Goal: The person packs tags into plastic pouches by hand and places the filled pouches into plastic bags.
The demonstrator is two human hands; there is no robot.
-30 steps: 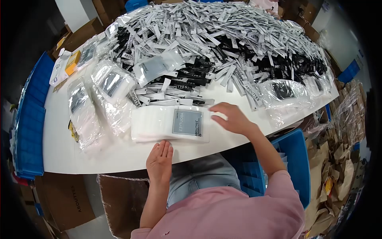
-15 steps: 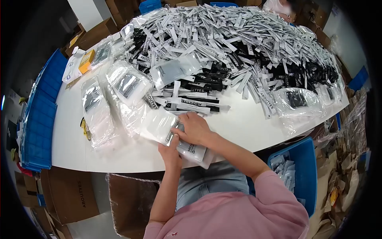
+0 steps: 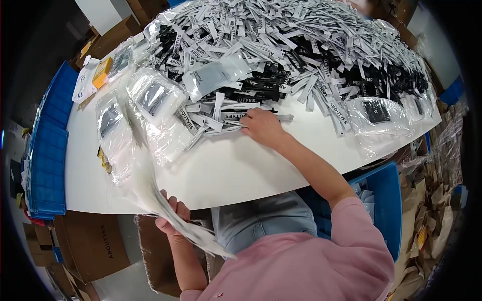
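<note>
A stack of clear plastic bags [image 3: 173, 216] is in my left hand [image 3: 175, 213], fingers and thumb closed around it at the table's front edge. The stack stands tilted, smeared at its upper end. My right hand [image 3: 263, 128] rests at the near edge of the pile, fingers curled over several slim stick packets [image 3: 236, 115], white and black, printed ABOUTYES. Its fingertips are partly hidden against them. Just beyond lies a filled, frosted printed pouch [image 3: 210, 77]. Left of the packets are clear bundles of printed pouches [image 3: 155, 100], [image 3: 111, 120].
A large heap of stick packets [image 3: 311, 35] covers the back of the white table [image 3: 211, 175]. Wrapped bags [image 3: 376, 118] lie at right. A blue bin [image 3: 389, 210] with pouches stands below right, blue crates [image 3: 47, 145] at left, cardboard boxes [image 3: 90, 241] on the floor.
The bag stack, held by both hands over the table, is now in my left hand alone, lower and tilted. My right hand has left it and moved forward onto the packets.
</note>
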